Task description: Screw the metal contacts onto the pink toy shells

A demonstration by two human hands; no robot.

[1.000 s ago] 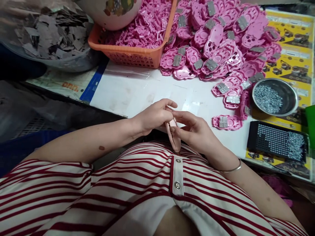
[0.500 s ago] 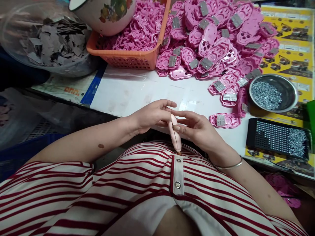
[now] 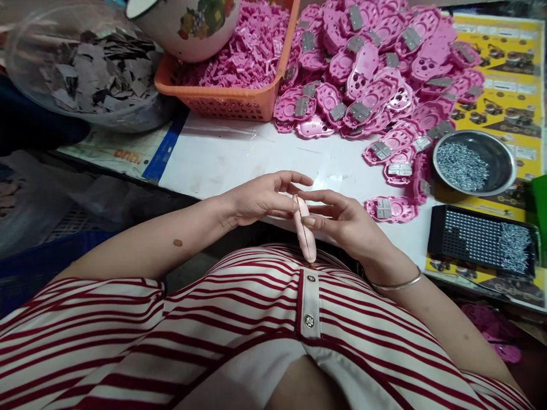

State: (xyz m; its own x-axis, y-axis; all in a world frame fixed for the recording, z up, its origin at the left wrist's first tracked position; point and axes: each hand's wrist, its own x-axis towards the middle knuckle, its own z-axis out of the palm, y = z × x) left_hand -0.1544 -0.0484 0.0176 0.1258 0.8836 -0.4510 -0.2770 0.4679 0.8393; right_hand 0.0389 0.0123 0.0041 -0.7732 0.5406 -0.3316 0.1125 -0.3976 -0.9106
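Observation:
A pale pink plastic piece (image 3: 306,236) with a dark seam along its length is held between both hands, just above the striped shirt. My left hand (image 3: 262,199) has its thumb and fingers closed on the piece's upper end. My right hand (image 3: 342,219) grips the same piece from the other side, thumb against its face and fingers behind it. An orange-brown tip shows at the lower end of the piece, near the shirt's buttons. The fingers partly hide its upper end.
Behind are an orange basket (image 3: 231,105) of pink parts, a floral pot (image 3: 188,34), a clear bowl (image 3: 128,119) of grey pieces and heaped pink shells (image 3: 363,68). At right sit a metal bowl (image 3: 504,165) of screws and a black tray (image 3: 440,236).
The view has shifted slightly. My left hand's fingers have moved a little against the piece, while my right hand keeps nearly the same grip.

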